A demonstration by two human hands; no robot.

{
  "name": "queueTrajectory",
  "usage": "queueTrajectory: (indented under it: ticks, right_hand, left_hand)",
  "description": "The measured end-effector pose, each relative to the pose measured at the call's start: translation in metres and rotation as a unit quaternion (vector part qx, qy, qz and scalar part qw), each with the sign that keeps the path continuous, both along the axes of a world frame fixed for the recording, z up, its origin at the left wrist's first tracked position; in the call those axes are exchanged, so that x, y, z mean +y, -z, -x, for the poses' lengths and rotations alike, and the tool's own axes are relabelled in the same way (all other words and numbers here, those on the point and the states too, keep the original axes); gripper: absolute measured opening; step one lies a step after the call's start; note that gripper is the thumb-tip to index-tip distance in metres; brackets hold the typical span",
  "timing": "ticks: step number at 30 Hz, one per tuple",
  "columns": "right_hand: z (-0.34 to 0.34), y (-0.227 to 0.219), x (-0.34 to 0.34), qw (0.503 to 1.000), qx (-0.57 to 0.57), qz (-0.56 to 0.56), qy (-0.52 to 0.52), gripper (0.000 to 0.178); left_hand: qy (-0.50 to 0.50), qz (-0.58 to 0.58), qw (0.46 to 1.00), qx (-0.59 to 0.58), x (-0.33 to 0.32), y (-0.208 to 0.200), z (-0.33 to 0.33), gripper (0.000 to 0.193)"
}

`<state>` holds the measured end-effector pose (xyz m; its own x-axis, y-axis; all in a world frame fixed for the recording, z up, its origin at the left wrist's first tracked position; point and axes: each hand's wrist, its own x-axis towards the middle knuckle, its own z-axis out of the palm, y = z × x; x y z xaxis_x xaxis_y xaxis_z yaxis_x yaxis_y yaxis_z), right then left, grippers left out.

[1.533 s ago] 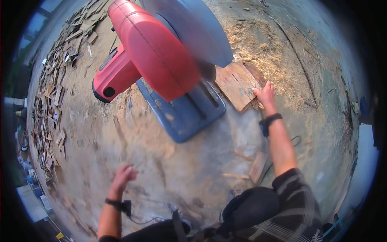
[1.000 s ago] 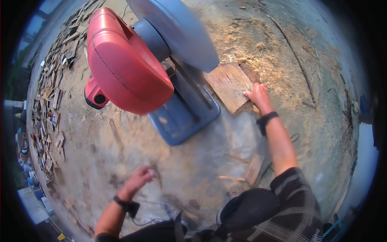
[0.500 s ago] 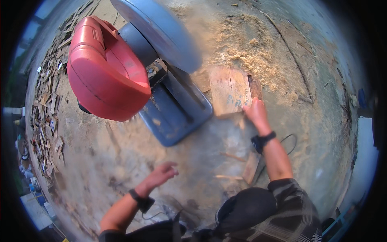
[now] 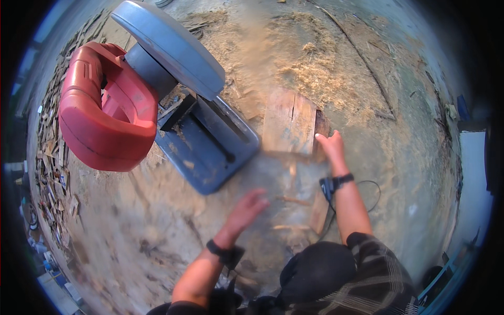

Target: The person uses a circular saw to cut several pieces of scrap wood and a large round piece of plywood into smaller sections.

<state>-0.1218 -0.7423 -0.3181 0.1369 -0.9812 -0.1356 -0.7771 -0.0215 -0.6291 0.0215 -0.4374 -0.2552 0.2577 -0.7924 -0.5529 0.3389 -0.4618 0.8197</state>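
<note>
A machine that looks like a band saw, with a red curved body (image 4: pixel 105 136) and a grey rounded cover (image 4: pixel 168 47), stands at the left. Its dark blue-grey slotted table (image 4: pixel 210 157) reaches toward the middle. Right of that table lies a pale reddish wooden board (image 4: pixel 286 121) with a dark, rough right edge. My right hand (image 4: pixel 333 146) is beside that edge, thumb stretched out and apart from the fingers; whether the thumb tip touches the wood, I cannot tell. Slightly blurred, my left hand (image 4: pixel 245 212) hovers in front of the saw table, fingers out, holding nothing.
Sawdust (image 4: pixel 320 68) covers the ground beyond the board. Scrap wood (image 4: pixel 55 163) is heaped along the far left. Below my right hand are a wood offcut (image 4: pixel 319 212) and a black cable (image 4: pixel 379 194). A long dark line (image 4: pixel 357 52) crosses the ground at the right.
My left hand has moved up and to the right. My right hand, earlier at the board's corner, now has its thumb spread. The machine appears farther left as the view shifts.
</note>
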Motion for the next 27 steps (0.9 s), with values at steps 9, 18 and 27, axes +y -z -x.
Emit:
queueTrajectory:
  ticks: [9, 18, 27]
  right_hand:
    - [0.008, -0.021, -0.013, 0.850, -0.410, -0.328, 0.031, 0.025]
    - [0.027, -0.100, 0.039, 0.871, -0.411, -0.267, -0.023, 0.031]
    - [0.062, -0.140, 0.133, 0.831, -0.430, -0.349, -0.051, 0.044]
  left_hand:
    - [-0.014, -0.038, 0.996, 0.085, 0.021, 0.003, -0.004, 0.036]
    - [-0.045, -0.043, 0.994, 0.094, 0.006, -0.013, -0.014, 0.044]
    - [-0.059, 0.019, 0.996, 0.067, -0.016, -0.029, 0.003, 0.073]
